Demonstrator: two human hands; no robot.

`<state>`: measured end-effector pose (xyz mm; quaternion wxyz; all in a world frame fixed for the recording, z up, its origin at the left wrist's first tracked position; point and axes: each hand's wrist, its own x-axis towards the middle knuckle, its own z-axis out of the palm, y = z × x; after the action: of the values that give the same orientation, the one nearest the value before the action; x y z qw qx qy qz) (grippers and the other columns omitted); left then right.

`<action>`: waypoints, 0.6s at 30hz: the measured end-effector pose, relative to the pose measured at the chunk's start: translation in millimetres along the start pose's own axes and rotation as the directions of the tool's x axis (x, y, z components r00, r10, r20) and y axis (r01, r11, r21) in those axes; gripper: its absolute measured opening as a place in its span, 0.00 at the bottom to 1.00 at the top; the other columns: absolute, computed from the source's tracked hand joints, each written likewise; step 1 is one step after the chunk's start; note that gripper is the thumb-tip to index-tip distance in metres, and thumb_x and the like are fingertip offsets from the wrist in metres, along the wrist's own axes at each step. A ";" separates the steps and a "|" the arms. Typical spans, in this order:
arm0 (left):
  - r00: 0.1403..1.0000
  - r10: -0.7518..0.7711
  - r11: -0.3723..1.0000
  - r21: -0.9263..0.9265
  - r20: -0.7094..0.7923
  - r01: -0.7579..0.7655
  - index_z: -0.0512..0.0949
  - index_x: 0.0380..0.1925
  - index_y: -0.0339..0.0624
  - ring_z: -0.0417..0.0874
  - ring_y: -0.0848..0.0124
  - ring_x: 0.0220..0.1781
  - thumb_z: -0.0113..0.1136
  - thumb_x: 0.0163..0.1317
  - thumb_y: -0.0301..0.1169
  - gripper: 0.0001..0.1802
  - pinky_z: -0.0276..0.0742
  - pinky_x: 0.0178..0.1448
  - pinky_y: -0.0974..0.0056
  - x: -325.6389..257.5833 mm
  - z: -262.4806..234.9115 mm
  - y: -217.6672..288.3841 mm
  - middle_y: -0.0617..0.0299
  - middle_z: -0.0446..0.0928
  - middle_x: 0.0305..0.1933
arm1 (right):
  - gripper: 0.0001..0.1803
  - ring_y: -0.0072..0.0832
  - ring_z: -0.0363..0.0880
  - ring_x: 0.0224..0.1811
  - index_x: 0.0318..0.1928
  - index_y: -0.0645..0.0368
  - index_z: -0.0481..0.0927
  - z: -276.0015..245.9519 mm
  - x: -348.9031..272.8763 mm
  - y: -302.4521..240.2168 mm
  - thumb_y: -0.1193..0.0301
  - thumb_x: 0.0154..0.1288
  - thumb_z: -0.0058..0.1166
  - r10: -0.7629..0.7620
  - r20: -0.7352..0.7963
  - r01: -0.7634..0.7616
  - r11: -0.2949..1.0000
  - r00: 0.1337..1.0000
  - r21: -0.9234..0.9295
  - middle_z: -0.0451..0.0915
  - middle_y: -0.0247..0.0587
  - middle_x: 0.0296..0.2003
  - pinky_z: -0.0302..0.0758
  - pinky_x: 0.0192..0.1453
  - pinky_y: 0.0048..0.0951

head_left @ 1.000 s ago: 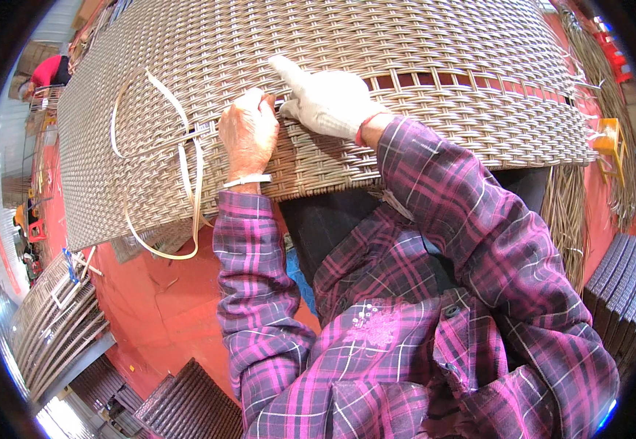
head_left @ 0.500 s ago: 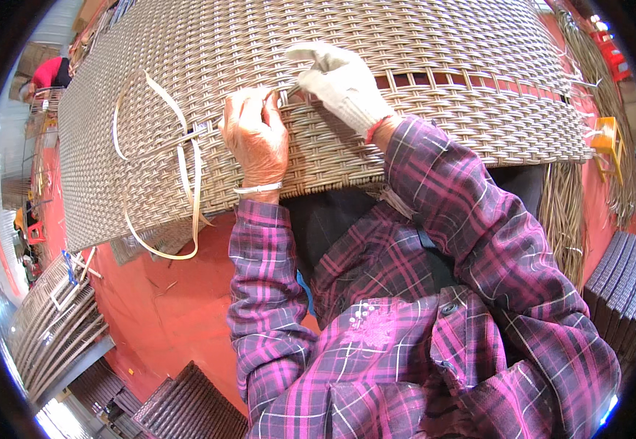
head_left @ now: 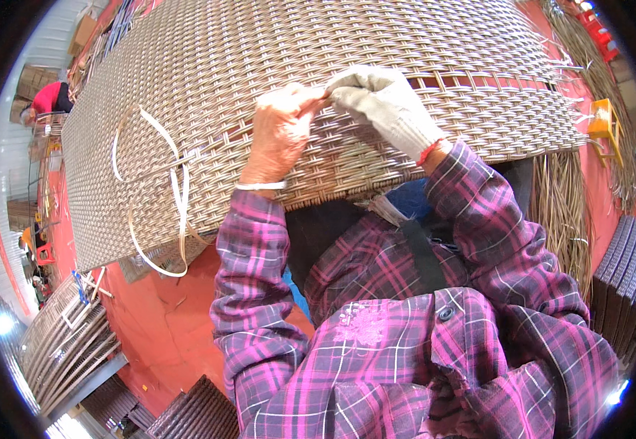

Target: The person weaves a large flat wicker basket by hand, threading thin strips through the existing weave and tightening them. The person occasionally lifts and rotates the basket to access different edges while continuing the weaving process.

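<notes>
the bare left hand (head_left: 280,135) and gloved right hand (head_left: 385,106) pinch one strip (head_left: 219,137) together on the woven panel (head_left: 274,51), loose strips (head_left: 179,197) hanging left.

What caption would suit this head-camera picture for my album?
A bare left hand and gloved right hand pinch a strand on a woven wicker panel.
</notes>
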<state>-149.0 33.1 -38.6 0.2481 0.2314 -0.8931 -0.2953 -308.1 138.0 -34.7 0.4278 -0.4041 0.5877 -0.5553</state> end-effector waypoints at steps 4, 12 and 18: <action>0.992 -0.118 0.986 -0.115 0.035 0.122 0.86 0.37 0.37 0.82 0.74 0.37 0.66 0.60 0.20 0.06 0.76 0.42 0.70 -9.1 -20.8 -7.4 0.61 0.84 0.35 | 0.07 0.24 0.80 0.35 0.39 0.59 0.85 14.4 5.3 2.5 0.70 0.65 0.58 -0.130 -0.006 0.128 0.979 0.991 -0.160 0.82 0.37 0.29 0.76 0.42 0.27; 0.914 -0.326 0.929 0.100 -0.239 0.358 0.83 0.31 0.38 0.79 0.81 0.27 0.67 0.58 0.24 0.02 0.73 0.35 0.72 -33.7 -26.7 -7.0 0.64 0.82 0.25 | 0.23 0.44 0.84 0.36 0.59 0.59 0.71 29.9 7.7 7.2 0.68 0.66 0.57 -0.239 0.202 0.309 0.623 0.950 -0.719 0.83 0.49 0.33 0.80 0.41 0.39; 0.987 -0.129 0.856 0.492 -0.095 0.159 0.81 0.23 0.45 0.82 0.50 0.30 0.59 0.58 0.35 0.08 0.76 0.36 0.51 -21.9 -12.9 -16.5 0.53 0.81 0.26 | 0.38 0.49 0.83 0.29 0.72 0.48 0.56 48.6 15.8 -8.2 0.60 0.65 0.57 -0.058 0.220 0.225 0.395 0.974 -0.891 0.83 0.51 0.28 0.77 0.33 0.48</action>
<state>-120.2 28.2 -46.8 0.1833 0.3623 -0.9115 -0.0661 -266.7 107.6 -28.2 0.1339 -0.6610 0.7234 -0.1480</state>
